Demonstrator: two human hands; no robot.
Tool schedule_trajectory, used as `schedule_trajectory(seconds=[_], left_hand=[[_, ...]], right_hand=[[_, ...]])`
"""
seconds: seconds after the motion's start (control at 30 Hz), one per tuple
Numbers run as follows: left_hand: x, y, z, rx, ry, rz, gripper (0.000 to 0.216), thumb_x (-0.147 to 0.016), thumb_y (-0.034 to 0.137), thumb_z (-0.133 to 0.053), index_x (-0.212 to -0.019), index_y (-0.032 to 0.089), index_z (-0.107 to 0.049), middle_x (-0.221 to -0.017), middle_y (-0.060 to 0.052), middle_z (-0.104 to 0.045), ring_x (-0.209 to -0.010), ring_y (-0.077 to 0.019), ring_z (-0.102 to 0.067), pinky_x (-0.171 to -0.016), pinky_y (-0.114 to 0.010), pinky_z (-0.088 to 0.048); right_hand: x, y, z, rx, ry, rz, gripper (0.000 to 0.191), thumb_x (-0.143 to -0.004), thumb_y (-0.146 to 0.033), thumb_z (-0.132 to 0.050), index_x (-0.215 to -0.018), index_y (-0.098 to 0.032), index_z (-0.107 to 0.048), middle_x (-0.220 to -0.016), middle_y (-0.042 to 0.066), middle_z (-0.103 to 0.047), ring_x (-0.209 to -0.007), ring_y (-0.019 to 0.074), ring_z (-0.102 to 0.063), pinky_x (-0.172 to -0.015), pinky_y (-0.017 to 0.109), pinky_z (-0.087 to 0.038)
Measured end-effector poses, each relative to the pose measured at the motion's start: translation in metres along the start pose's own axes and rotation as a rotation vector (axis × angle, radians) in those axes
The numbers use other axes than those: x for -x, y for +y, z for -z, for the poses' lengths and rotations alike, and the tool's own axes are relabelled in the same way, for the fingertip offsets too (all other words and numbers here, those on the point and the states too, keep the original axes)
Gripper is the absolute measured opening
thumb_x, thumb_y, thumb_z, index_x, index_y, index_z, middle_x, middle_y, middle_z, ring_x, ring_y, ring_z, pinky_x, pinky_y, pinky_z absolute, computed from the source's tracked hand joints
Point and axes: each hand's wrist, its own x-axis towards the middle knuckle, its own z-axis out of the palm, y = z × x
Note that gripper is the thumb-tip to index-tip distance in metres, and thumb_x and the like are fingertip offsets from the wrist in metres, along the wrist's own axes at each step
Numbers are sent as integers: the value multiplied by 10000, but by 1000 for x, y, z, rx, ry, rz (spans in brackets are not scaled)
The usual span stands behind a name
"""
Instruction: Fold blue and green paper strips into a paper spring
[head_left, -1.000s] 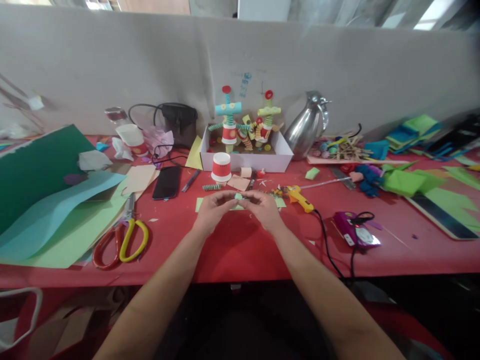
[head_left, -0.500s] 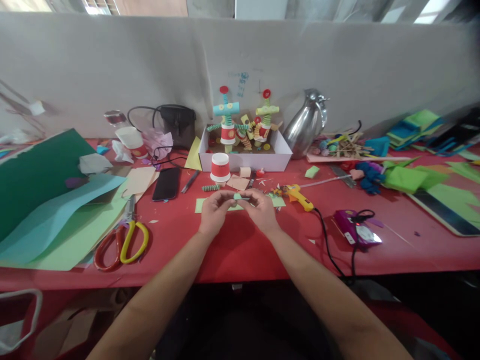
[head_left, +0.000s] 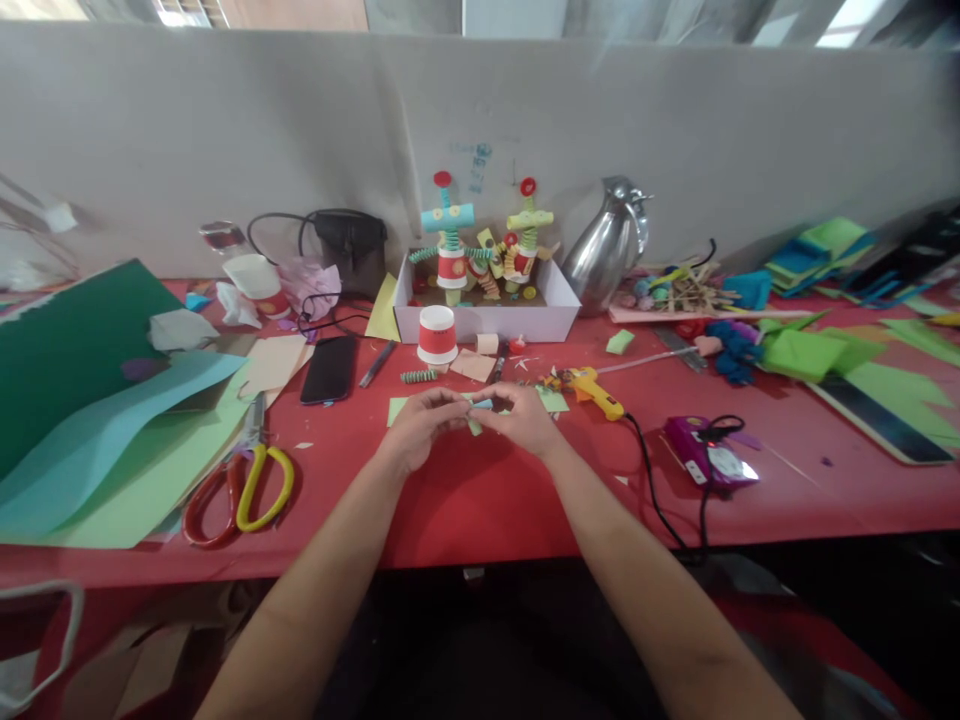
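My left hand (head_left: 421,426) and my right hand (head_left: 521,420) meet over the red table (head_left: 480,500), fingertips pinched together on a small strip of green and blue paper (head_left: 475,413). Both hands hover just above a light green paper sheet (head_left: 553,401). Behind them stand an upside-down red and white paper cup (head_left: 437,334), a small green paper coil (head_left: 418,376) and a white box (head_left: 487,320) holding two paper-cup robot figures (head_left: 452,248).
Red and yellow scissors (head_left: 240,485) and large green and blue paper sheets (head_left: 97,440) lie at left, next to a black phone (head_left: 330,368). A yellow glue gun (head_left: 592,388), its black cord and a purple device (head_left: 709,462) sit at right. A steel jug (head_left: 607,245) stands behind.
Both hands have stayed together on the small paper, shifting slightly while the fingers work it. The view has drifted a little to the right.
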Motion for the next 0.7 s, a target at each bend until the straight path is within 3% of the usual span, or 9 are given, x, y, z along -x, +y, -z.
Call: schedule_trajectory(seconds=[0.17,0.27,0.57,0.7], left_hand=[[-3,-3,-3,111,48,-7,269,-656,253,-804,-905,171,-739,-837,-22,-710,-686,-87,-621,-770,-249,-527],[-6,-6,-3,159,72,-31,226,-677,256,-791,-880,163,-753,-825,-32,-726,-739,-105,-650,-786,-237,-530],[-2,-4,-5,142,26,-47,256,-662,244,-808,-898,160,-758,-896,-54,-746,-830,-148,-683,-865,-280,-526],[0,-3,-5,100,47,-44,229,-629,227,-821,-836,154,-755,-834,-44,-738,-787,-148,-681,-850,-286,-527]], right_hand=[[1,-5,-7,-240,-17,-70,274,-685,-417,-747,-847,-206,-683,-786,11,-691,-711,152,-619,-686,304,-505],[1,-3,-11,-308,17,-90,297,-675,-398,-758,-885,-203,-683,-772,8,-679,-701,148,-615,-699,313,-510],[1,3,-10,-319,88,-109,234,-657,-368,-757,-794,-193,-684,-689,-15,-628,-623,116,-548,-623,281,-460],[1,2,-11,-349,70,-132,199,-656,-332,-749,-790,-201,-681,-687,-25,-612,-605,107,-526,-602,276,-440]])
